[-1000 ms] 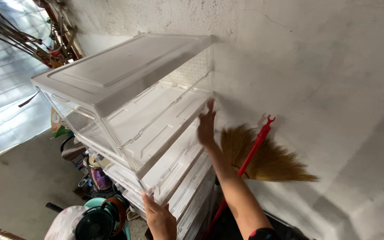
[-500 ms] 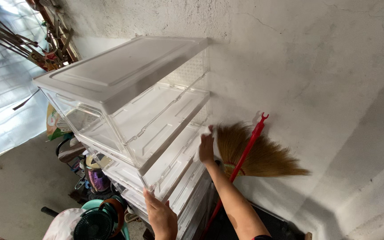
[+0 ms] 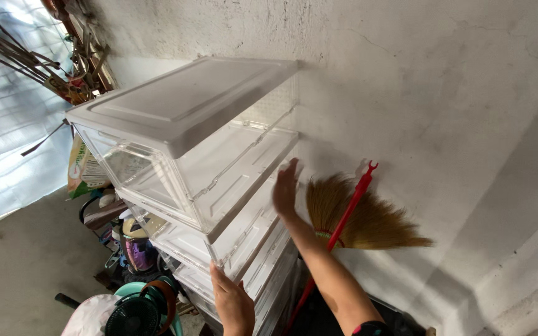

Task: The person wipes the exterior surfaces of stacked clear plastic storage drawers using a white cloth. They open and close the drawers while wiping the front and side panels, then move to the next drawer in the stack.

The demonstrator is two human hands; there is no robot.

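Clear plastic drawer stack [image 3: 219,180] fills centre frame, long axis vertical against the wall. Right hand [image 3: 286,188] open, palm flat on its right side, mid-height. Left hand [image 3: 233,303] open, fingers on the front corner lower down, bottom centre. Broom [image 3: 350,218] just right.

The lower end of the red plastic broom handle [image 3: 344,224] is hidden behind the right forearm. The bottom picture edge cuts off the left hand [image 3: 235,305] at the wrist, the dark round fan [image 3: 133,316], and the lowest drawers of the clear plastic drawer stack [image 3: 219,186].
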